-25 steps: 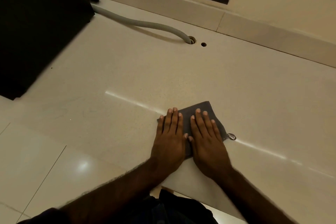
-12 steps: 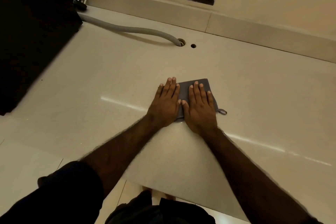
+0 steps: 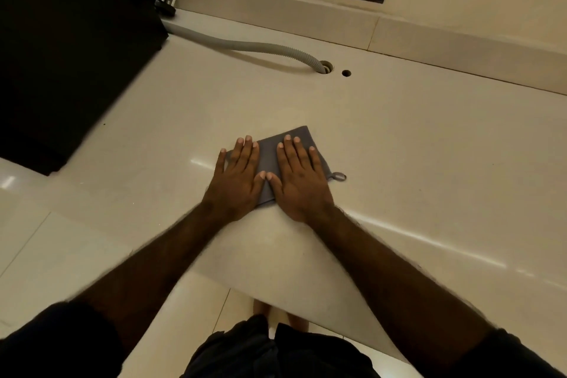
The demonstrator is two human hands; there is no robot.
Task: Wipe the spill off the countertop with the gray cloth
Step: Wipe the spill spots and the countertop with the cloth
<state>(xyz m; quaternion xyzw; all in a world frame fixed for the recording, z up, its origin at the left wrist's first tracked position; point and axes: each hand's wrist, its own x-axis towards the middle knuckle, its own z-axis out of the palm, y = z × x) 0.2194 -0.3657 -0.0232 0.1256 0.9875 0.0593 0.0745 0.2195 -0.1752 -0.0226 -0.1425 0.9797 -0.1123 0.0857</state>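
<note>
Both hands, left hand (image 3: 237, 181) and right hand (image 3: 299, 181), press flat and open on the gray cloth (image 3: 270, 163), mid-wipe on the table (image 3: 429, 163); next likely needs another firm sliding stroke.

Pale countertop (image 3: 399, 138): folded gray cloth (image 3: 270, 159) flat mid-surface; corrugated hose (image 3: 260, 47) along back.

Left hand (image 3: 239, 181), right hand (image 3: 299, 182) flat, thumbs touching.
</note>
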